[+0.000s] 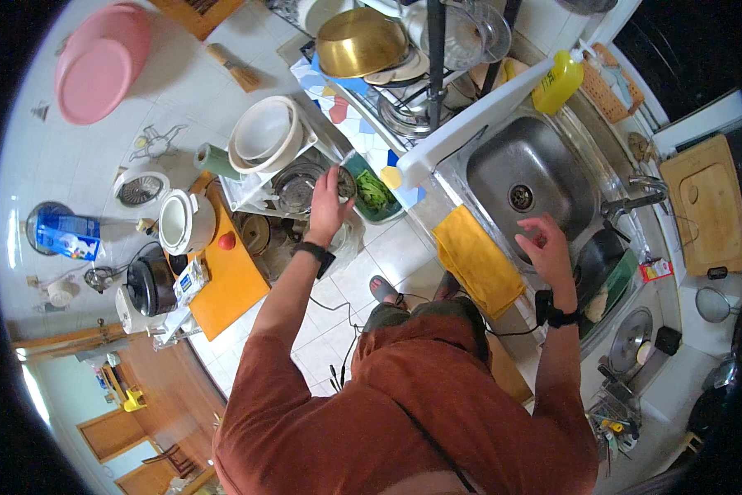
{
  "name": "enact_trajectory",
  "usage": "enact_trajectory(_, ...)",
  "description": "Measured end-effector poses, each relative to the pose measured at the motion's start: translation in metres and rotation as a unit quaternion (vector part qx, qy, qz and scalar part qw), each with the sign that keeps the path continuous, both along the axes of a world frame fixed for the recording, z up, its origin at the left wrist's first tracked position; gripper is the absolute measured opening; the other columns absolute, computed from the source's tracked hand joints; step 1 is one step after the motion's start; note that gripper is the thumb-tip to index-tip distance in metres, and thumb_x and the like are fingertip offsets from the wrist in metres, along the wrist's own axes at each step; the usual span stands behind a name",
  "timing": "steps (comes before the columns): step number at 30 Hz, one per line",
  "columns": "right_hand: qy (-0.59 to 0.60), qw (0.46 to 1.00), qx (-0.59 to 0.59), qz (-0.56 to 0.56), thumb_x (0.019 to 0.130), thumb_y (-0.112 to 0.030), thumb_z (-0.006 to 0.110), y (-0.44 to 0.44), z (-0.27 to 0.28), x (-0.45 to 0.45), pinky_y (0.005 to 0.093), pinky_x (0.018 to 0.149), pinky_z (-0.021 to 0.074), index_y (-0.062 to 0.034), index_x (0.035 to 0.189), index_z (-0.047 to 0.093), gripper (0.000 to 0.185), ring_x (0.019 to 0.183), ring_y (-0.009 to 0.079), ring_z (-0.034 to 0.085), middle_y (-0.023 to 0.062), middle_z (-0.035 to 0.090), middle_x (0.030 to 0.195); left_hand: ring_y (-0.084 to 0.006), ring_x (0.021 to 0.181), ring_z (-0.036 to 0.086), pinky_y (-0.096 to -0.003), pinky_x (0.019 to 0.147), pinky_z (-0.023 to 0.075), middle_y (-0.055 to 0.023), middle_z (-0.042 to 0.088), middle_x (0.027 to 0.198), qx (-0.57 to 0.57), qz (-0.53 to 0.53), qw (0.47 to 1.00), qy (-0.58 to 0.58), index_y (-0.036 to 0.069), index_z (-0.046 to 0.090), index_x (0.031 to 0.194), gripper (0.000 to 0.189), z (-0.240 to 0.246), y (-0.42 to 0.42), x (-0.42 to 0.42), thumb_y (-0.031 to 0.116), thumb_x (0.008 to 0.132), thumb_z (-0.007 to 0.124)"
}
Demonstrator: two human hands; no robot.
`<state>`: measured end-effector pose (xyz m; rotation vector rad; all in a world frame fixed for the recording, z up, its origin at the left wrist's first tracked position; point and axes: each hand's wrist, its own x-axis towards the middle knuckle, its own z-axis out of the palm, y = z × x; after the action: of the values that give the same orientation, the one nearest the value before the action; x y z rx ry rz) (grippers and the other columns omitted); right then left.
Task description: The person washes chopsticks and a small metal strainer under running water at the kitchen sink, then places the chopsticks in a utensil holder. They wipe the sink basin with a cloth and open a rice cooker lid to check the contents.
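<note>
My left hand [326,213] reaches over a low white rack, fingers extended and thumb apart. Against its fingers and thumb is a small round dark-grey thing [346,184]; whether the hand grips it I cannot tell. Beside that hand are a dark see-through bowl [295,187] and a green plastic basin [378,213] with leafy green vegetables [374,190]. My right hand [545,247] hovers over the near rim of the stainless steel sink [531,154], its fingers curled but apart. No held object is plain in it. A round drain [521,198] shows in the sink floor.
A yellow cloth [477,260] drapes over the sink's front edge. A white board [482,120] stands along its side, near a yellow bottle [553,83]. The faucet [637,198] is at the far rim. An orange board [231,272] carries a red fruit or vegetable [226,241].
</note>
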<state>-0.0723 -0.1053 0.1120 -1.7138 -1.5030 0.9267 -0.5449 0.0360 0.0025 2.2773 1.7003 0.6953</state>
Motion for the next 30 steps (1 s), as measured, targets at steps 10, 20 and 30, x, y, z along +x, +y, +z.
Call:
enact_trajectory(10, 0.037, 0.993, -0.073, -0.090, 0.086, -0.006, 0.079, -0.044, -0.008, 0.019, 0.0277, 0.067, 0.0472, -0.0060, 0.110, 0.071, 0.025, 0.073, 0.0117, 0.054, 0.0022, 0.061, 0.097, -0.0270, 0.111, 0.061, -0.0406, 0.092, 0.0519, -0.0082, 0.064, 0.115, -0.070, 0.024, 0.949, 0.307, 0.008, 0.063, 0.122, 0.026, -0.169, 0.083, 0.033, 0.016, 0.099, 0.053)
enact_trajectory(20, 0.039, 0.992, -0.052, -0.112, 0.087, -0.005, 0.078, -0.042, -0.006, 0.025, 0.0272, 0.069, 0.0474, -0.0063, 0.112, 0.071, 0.026, 0.074, 0.0117, 0.054, 0.0030, 0.063, 0.099, -0.0347, 0.107, 0.063, -0.0464, 0.091, 0.0531, -0.0129, 0.065, 0.113, -0.033, 0.063, 0.947, 0.312, 0.006, 0.058, 0.122, 0.031, -0.118, 0.070, 0.003, 0.012, 0.092, 0.063)
enact_trajectory(30, 0.024, 0.997, -0.032, -0.064, 0.088, -0.008, 0.077, -0.026, 0.001, 0.014, 0.0290, 0.071, 0.0476, -0.0058, 0.112, 0.072, 0.026, 0.075, 0.0128, 0.055, 0.0033, 0.063, 0.099, -0.0391, 0.122, 0.057, -0.0473, 0.108, 0.0457, -0.0179, 0.061, 0.128, -0.065, 0.044, 0.993, -0.088, 0.006, 0.051, 0.139, 0.083, -0.101, 0.014, -0.013, 0.015, 0.066, 0.089)
